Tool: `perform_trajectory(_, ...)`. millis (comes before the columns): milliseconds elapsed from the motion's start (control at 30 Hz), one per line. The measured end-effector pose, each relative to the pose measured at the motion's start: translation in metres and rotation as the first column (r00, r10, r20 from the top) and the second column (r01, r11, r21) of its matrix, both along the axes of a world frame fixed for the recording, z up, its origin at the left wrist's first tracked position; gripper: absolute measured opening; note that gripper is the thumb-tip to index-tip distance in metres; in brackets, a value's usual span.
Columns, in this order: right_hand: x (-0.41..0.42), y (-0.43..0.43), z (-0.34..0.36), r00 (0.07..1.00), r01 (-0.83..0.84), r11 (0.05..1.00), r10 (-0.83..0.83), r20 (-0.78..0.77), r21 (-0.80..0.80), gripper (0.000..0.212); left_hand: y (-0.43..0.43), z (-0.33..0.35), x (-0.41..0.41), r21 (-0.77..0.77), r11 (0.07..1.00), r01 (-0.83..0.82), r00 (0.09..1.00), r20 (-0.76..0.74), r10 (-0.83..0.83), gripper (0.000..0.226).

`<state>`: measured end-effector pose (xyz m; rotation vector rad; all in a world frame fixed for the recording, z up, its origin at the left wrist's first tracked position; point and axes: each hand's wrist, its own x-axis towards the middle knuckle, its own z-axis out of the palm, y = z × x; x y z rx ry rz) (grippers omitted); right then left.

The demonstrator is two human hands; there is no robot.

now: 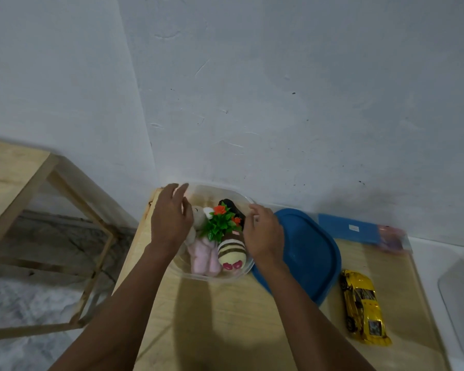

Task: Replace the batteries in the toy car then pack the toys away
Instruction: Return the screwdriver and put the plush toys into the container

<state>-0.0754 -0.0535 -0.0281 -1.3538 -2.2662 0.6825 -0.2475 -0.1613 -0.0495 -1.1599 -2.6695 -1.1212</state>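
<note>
A clear plastic tub (227, 277) stands at the back of the wooden table (225, 317). Inside lie a pink plush toy (202, 257), a striped plush toy (231, 253), a small plastic plant with orange flowers (219, 222) and a dark object (229, 206). My left hand (170, 216) hovers over the tub's left rim with fingers spread. My right hand (263, 234) rests at the tub's right rim, fingers loosely apart. Neither hand visibly grips anything. The blue lid (308, 253) lies flat just right of the tub. A yellow toy car (363, 307) sits on the table to the right.
A blue flat pack (348, 227) and a blurred pinkish packet (394, 238) lie against the wall at the back right. A clear container edge (461, 298) shows at the far right. A wooden stool frame (51, 210) stands left of the table.
</note>
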Motion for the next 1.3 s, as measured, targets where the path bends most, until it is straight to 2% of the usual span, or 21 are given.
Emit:
perform_trajectory(67,0.027,-0.001,-0.007,0.992,0.123,0.992,-0.123,-0.005,-0.036,0.03,-0.007,-0.005,0.004,-0.013,0.994,-0.109,0.989,0.097,0.11,0.043)
perform_trajectory(133,0.055,0.0,-0.017,0.965,0.231,0.967,-0.213,0.153,-0.111,0.039,-0.013,-0.008,0.011,-0.062,0.976,-0.208,0.942,0.257,0.217,0.045)
perform_trajectory(200,0.08,-0.001,-0.026,0.901,0.35,0.915,-0.27,0.341,-0.202,0.053,-0.017,-0.006,0.017,-0.156,0.951,-0.266,0.891,0.338,0.304,0.044)
perform_trajectory(300,0.112,-0.007,-0.036,0.816,0.493,0.817,-0.316,0.483,-0.299,0.067,-0.021,-0.005,0.016,-0.243,0.938,-0.249,0.887,0.331,0.321,0.046)
perform_trajectory(500,0.15,-0.012,-0.043,0.739,0.618,0.686,-0.339,0.582,-0.385,0.065,-0.018,-0.01,0.018,-0.279,0.93,-0.24,0.875,0.353,0.331,0.047)
perform_trajectory(567,0.156,-0.011,-0.044,0.758,0.619,0.672,-0.375,0.535,-0.407,0.067,-0.019,-0.011,0.015,-0.284,0.931,-0.23,0.865,0.378,0.329,0.047)
perform_trajectory(633,0.162,-0.007,-0.044,0.785,0.613,0.678,-0.47,0.403,-0.405,0.065,-0.019,-0.013,0.012,-0.298,0.932,-0.207,0.865,0.389,0.317,0.048)
perform_trajectory(700,0.169,0.001,-0.04,0.779,0.62,0.635,-0.571,0.261,-0.461,0.063,-0.019,-0.014,0.011,-0.301,0.935,-0.189,0.867,0.397,0.303,0.05)
perform_trajectory(767,0.17,0.006,-0.032,0.712,0.627,0.55,-0.692,0.12,-0.551,0.059,-0.019,-0.014,0.009,-0.296,0.939,-0.177,0.866,0.406,0.292,0.05)
perform_trajectory(833,0.167,0.007,-0.02,0.629,0.592,0.541,-0.773,-0.076,-0.597,0.047,-0.019,-0.014,0.008,-0.291,0.941,-0.171,0.858,0.425,0.287,0.052)
perform_trajectory(900,0.163,0.008,-0.006,0.596,0.606,0.596,-0.779,-0.195,-0.527,0.035,-0.019,-0.013,0.009,-0.29,0.941,-0.175,0.847,0.442,0.294,0.053)
perform_trajectory(1000,0.157,0.015,0.022,0.603,0.658,0.669,-0.743,-0.292,-0.345,0.019,-0.019,-0.011,0.011,-0.295,0.94,-0.172,0.849,0.439,0.293,0.052)
perform_trajectory(1133,0.153,0.022,0.058,0.622,0.708,0.698,-0.688,-0.373,-0.107,0.018,-0.022,-0.012,0.005,-0.282,0.951,-0.126,0.862,0.444,0.246,0.051)
perform_trajectory(1233,0.153,0.022,0.073,0.589,0.708,0.697,-0.673,-0.447,-0.117,0.013,-0.026,-0.007,0.006,-0.217,0.968,-0.125,0.889,0.408,0.206,0.047)
perform_trajectory(1300,0.15,0.021,0.079,0.606,0.623,0.756,-0.629,-0.488,-0.2,0.01,-0.026,0.007,0.012,-0.093,0.98,-0.178,0.919,0.339,0.2,0.045)
